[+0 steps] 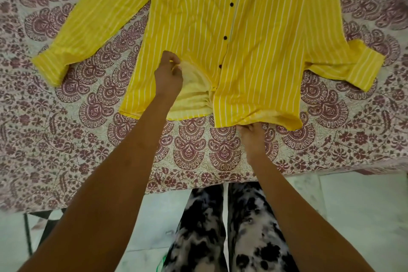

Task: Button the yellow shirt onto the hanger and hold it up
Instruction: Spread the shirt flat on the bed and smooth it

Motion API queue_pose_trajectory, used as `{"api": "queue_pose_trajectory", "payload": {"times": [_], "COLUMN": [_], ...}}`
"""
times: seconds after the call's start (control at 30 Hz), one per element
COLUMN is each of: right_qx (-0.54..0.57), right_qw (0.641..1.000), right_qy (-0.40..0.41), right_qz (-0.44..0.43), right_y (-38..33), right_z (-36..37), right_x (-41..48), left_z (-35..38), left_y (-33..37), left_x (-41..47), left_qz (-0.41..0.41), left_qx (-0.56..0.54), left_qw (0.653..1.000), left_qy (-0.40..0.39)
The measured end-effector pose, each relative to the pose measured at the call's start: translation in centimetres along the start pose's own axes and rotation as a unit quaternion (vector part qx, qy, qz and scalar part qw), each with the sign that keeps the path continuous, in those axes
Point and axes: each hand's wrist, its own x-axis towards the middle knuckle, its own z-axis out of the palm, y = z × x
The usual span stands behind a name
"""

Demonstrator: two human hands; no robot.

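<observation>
1. A person bends over a yellow shirt spread front-up on a printed cloth. Its hem is nearest the body and its long axis runs straight away, with the collar beyond the top edge of the view.
2. The left hand is the farther forward of the two. Its fingers are pinched on a bunched fold of the left front panel, lifted just enough to show the paler inside.
3. The right hand is closer to the body, its fingers clamped on the hem of the right front panel, just right of the opening.
4. The lowest button lies between the two hands, slightly right of the left hand and farther out than the right. The next button is farther up the same line (the opening leans a little rightward as it recedes).
5. The left hand looks nearer to that lowest button, which appears undone, so closing it probably comes next.
6. No hanger can be seen, so whether one sits inside the shoulders cannot be told.
7. Both sleeves splay outward, with the left cuff and the right cuff well apart from the hands. Nothing lies across the opening.
</observation>
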Motion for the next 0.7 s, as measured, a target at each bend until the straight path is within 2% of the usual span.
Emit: {"api": "queue_pose_trajectory", "payload": {"times": [0.07, 0.23, 0.3, 0.33, 0.4, 0.43, 0.57, 0.7], "right_qx": [-0.069, -0.018, 0.065, 0.127, 0.267, 0.302, 0.273, 0.197], "right_qw": [0.998, 0.998, 0.996, 0.991, 0.959, 0.944, 0.936, 0.963], "right_qy": [0.003, 0.025, 0.04, 0.049, 0.06, 0.071, 0.125, 0.111], "right_qz": [-0.015, -0.055, -0.04, -0.006, 0.071, 0.109, 0.185, 0.148], "right_y": [0.3, -1.4, -2.3, -2.3, -1.5, -0.8, 2.9, 3.9], "right_z": [1.0, 2.0, 1.5, 1.0, -0.3, -0.8, -1.8, -0.3], "right_x": [-0.2, -0.2, -0.6, -0.7, -0.5, -0.6, -0.9, -1.1], "left_z": [-0.3, -1.1, -0.9, -0.7, -0.1, 0.2, 1.2, 1.2], "left_y": [0.1, -0.8, -1.6, -1.8, -2.1, -2.2, -2.9, -3.3], "left_x": [-0.3, -1.4, -2.0, -2.3, -2.8, -3.1, -4.0, -4.2], "left_qz": [0.028, 0.067, 0.082, 0.085, 0.091, 0.09, 0.073, 0.079], "left_qx": [0.02, 0.086, 0.102, 0.108, 0.114, 0.113, 0.118, 0.123], "left_qw": [0.999, 0.988, 0.983, 0.981, 0.98, 0.979, 0.975, 0.974], "left_qy": [-0.031, -0.112, -0.131, -0.135, -0.138, -0.143, -0.171, -0.175]}}
